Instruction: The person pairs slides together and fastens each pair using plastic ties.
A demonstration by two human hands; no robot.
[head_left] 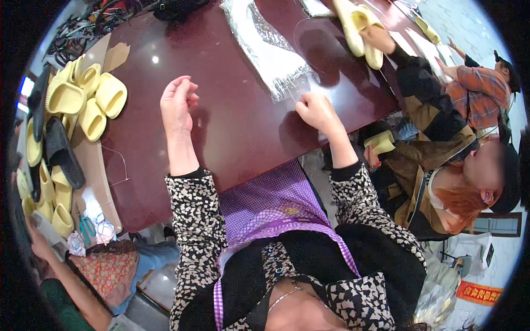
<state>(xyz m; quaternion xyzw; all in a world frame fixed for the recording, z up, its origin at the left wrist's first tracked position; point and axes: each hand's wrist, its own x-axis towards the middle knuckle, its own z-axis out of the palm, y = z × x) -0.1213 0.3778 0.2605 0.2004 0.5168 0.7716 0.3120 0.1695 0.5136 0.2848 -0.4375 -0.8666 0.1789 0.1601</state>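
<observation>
Hands first: the left hand (178,102) hovers over the dark red table (232,127), fingers curled loosely, nothing visible in it. The right hand (316,110) sits near the table's near edge, closed into a loose fist just beside the end of the clear bag stack (265,49); whether it pinches a bag corner cannot be told from here. The stack runs from the far edge down toward that right hand, shiny and crinkled. To do this cleanly, it looks wise to peel a single bag by its corner and keep the left hand free to steady the pile.

Yellow slippers (88,96) lie heaped on the left edge of the table, with a few black slippers (61,151) among them. Across the table a co-worker's hand (378,38) presses on another yellow pair (359,27). A seated person (441,165) on the right holds a yellow slipper low. A red sign (479,292) with gold marks lies at bottom right; a white bag (466,248) stands above it.
</observation>
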